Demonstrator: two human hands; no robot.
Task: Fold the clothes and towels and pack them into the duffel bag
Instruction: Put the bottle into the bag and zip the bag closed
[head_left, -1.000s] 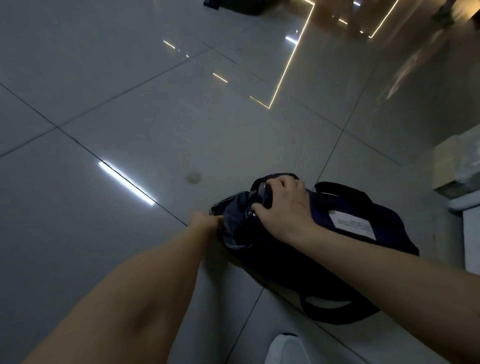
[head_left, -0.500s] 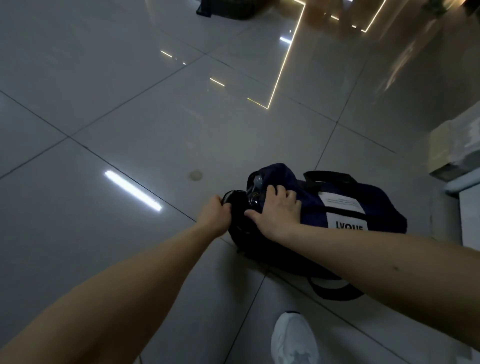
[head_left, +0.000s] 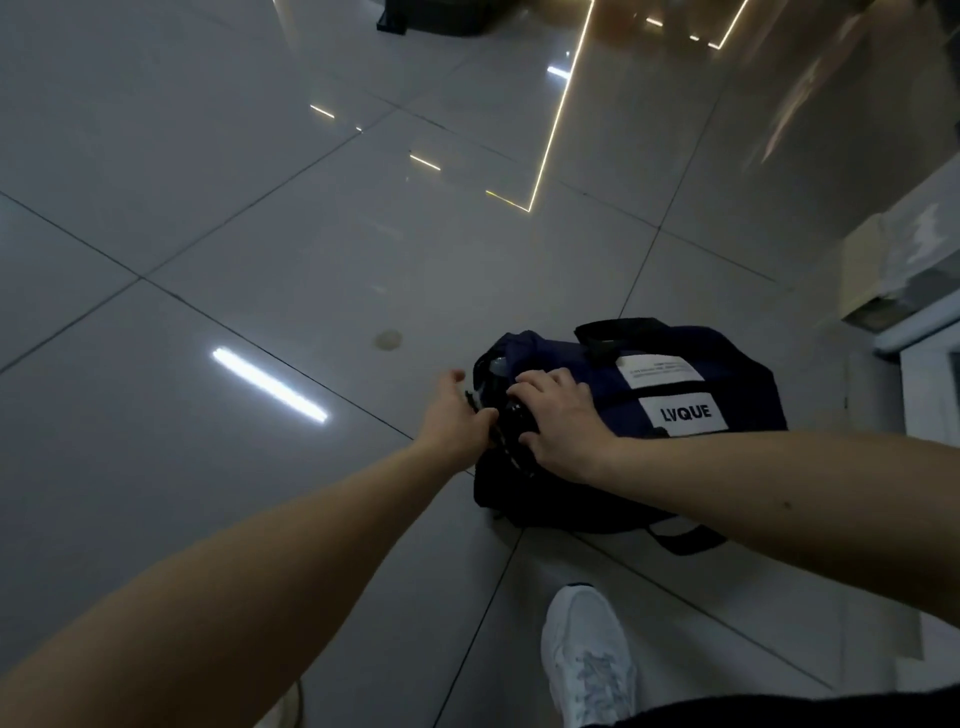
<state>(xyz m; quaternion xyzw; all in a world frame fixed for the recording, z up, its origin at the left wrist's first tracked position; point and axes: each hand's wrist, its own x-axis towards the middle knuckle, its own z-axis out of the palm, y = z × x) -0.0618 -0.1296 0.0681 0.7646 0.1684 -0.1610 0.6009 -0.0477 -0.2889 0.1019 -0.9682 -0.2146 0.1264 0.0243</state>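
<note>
1. The fingers (head_left: 485, 417) of our left hand (head_left: 453, 411) were curled narrow and pinched a small dark tab (head_left: 476, 404) at the end of the duffel bag (head_left: 737, 384). We judged it to be the zip pull, though we could not tell whether the pull was meant to open or close the bag.
2. Just right of them, the fingers (head_left: 531, 382) of our right hand (head_left: 563, 421) curved over that same end with the thumb lower down, gripping the cloth. We judged that this braced the bag against the left hand's tug.
3. The navy bag lay on the floor (head_left: 249, 234) and stretched away to the right of both hands. It looked full, but its contents were hidden from us.
4. Beyond the right fingers, a white patch (head_left: 685, 414) read "LVQUE" in black. A second white patch (head_left: 658, 370) sat just above it, and its print was too fine to read.
5. A black strap (head_left: 608, 332) arched over the bag's far side.
6. Farther out, nearer to us than the hands, our white shoe (head_left: 587, 660) stood on the glossy tiles.
</note>
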